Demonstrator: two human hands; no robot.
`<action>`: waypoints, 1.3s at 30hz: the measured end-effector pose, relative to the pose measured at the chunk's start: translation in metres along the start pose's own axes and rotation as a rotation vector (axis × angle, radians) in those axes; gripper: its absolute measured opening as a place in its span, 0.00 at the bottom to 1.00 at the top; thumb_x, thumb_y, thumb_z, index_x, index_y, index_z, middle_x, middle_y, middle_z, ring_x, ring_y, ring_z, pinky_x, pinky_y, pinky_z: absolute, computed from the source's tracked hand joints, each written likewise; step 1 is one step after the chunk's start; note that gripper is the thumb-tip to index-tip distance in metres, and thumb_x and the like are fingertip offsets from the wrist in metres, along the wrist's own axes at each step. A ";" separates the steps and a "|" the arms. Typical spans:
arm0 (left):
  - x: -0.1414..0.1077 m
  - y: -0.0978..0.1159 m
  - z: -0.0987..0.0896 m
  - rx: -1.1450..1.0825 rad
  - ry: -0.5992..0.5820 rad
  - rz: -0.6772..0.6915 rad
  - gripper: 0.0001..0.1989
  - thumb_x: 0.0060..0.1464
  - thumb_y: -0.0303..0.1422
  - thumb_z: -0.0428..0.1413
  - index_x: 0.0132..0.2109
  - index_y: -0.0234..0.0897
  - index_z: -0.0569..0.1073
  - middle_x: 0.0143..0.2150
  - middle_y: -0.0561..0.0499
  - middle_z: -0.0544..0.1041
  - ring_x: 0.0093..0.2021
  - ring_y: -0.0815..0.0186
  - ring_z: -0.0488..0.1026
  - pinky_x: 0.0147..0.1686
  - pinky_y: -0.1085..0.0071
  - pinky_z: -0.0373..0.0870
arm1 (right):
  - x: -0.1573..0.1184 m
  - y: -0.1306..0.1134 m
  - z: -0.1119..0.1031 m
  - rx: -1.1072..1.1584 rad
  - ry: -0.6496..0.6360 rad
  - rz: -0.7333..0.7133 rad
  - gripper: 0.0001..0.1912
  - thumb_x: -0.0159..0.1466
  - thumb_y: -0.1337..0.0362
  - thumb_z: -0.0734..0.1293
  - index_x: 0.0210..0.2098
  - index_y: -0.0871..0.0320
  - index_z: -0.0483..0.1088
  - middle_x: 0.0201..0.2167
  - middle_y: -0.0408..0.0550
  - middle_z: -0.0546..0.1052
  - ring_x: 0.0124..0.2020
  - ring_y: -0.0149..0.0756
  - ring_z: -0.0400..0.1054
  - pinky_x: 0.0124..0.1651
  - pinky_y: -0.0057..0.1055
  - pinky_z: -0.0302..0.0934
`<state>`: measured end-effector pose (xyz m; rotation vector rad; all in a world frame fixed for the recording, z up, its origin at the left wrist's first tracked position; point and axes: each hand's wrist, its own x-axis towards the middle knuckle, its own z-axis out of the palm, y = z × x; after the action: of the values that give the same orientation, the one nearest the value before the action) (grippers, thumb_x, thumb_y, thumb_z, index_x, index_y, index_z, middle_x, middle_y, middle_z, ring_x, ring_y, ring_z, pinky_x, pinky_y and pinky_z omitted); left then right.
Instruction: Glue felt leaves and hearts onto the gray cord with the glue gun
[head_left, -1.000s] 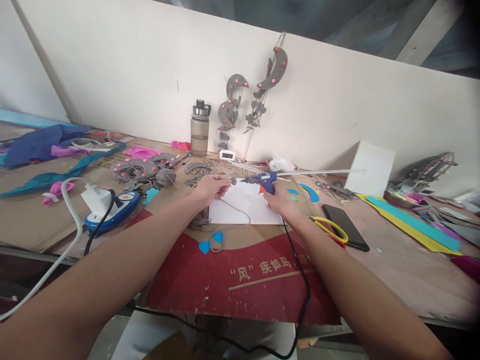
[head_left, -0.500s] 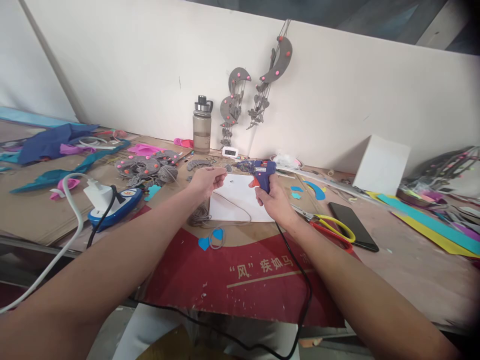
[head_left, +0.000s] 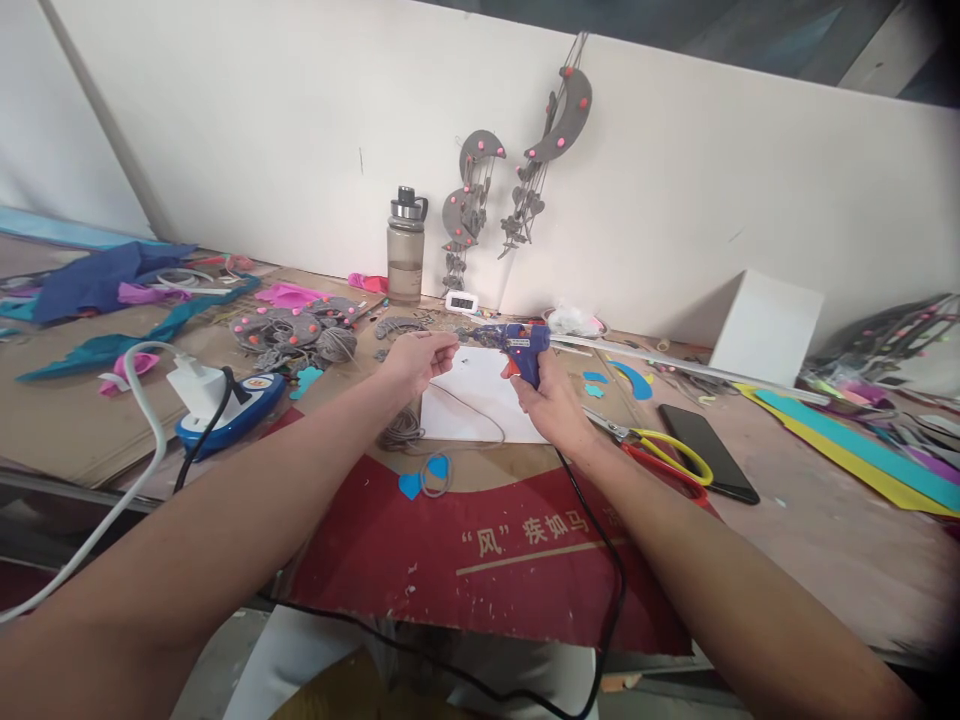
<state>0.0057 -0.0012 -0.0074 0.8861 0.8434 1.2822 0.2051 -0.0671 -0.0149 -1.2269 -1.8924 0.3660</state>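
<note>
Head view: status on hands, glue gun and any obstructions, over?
Left hand pinching small grey piece. Right hand gripping blue glue gun, nozzle close to the piece. Grey cord lies across white sheet below; nothing visible blocking the nozzle.

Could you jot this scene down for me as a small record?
Right hand: gripping a blue plastic glue gun with an orange trigger
Left hand: pinching a small grey piece at the glue gun's tip
Below the hands: white rectangular sheet
White wall: grey crescent-shaped ornaments with pink and orange dots
Near its foot: tinted translucent bottle, small white digital clock
Right side: yellow-and-red-handled scissors, black rectangular phone
</note>
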 end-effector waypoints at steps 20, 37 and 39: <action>0.000 0.000 0.001 -0.037 -0.002 -0.009 0.05 0.47 0.23 0.59 0.26 0.28 0.71 0.22 0.50 0.71 0.21 0.76 0.66 0.25 0.77 0.65 | 0.000 -0.003 -0.002 0.010 0.042 0.022 0.19 0.61 0.63 0.59 0.52 0.55 0.60 0.37 0.48 0.74 0.31 0.37 0.66 0.36 0.35 0.62; -0.001 0.002 0.001 -0.046 -0.010 -0.017 0.07 0.46 0.23 0.60 0.25 0.29 0.70 0.21 0.51 0.70 0.21 0.76 0.65 0.25 0.77 0.64 | -0.001 -0.003 -0.001 0.017 0.039 0.051 0.18 0.61 0.62 0.59 0.51 0.53 0.60 0.35 0.46 0.75 0.31 0.37 0.66 0.37 0.37 0.62; 0.000 0.002 0.001 -0.045 -0.006 -0.018 0.07 0.46 0.23 0.60 0.25 0.30 0.70 0.21 0.51 0.70 0.21 0.76 0.65 0.25 0.77 0.64 | -0.001 -0.003 -0.002 0.006 0.035 0.055 0.18 0.61 0.63 0.59 0.51 0.53 0.60 0.35 0.46 0.75 0.30 0.36 0.66 0.37 0.37 0.62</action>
<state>0.0053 -0.0014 -0.0055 0.8441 0.8131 1.2780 0.2045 -0.0693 -0.0123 -1.2749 -1.8298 0.3775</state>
